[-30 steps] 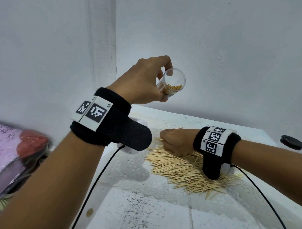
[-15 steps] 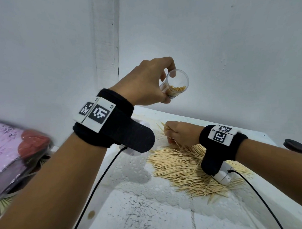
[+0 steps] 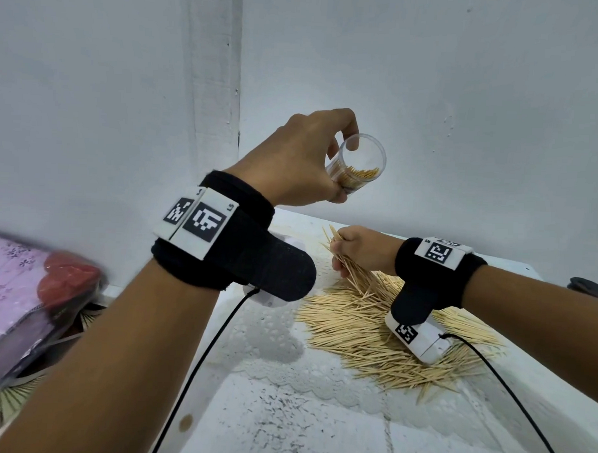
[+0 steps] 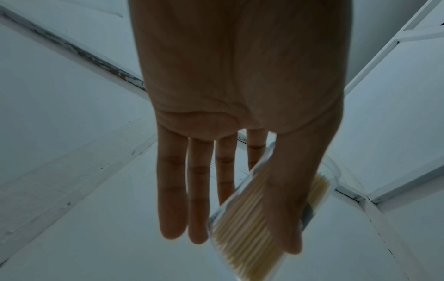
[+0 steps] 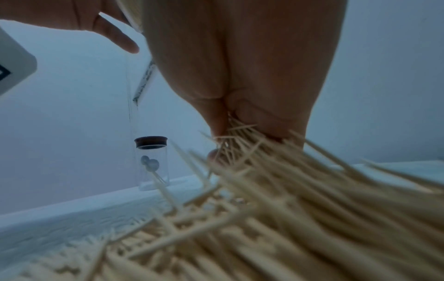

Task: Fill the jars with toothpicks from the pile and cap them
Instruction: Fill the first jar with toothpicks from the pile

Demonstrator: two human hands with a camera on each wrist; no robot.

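Left edge: a pink patterned package [image 3: 4, 283] with a red heart shape lies blurred beside the tabletop [image 3: 284, 422].
Left hand [image 3: 293, 165]: raised above the tabletop, its grip pinching a clear open jar [image 3: 357, 167] between thumb and fingers, mouth tilted toward the right; partly filled with toothpicks.
Right hand [image 3: 361, 252]: its grip is closed round a bundle of toothpicks [image 3: 350, 272]; a second ago it was pressed flat into the pile, now it has lifted clear of it.
Pile [image 3: 388, 334]: spread on the tabletop under the right wrist.
Second jar [image 5: 152, 163]: capped, standing by the wall, almost empty.
Meaning: the bundle looks ready to travel up to the open jar; capping is not yet done.
Far right: a dark cap [image 3: 590, 287] lies at the tabletop edge.
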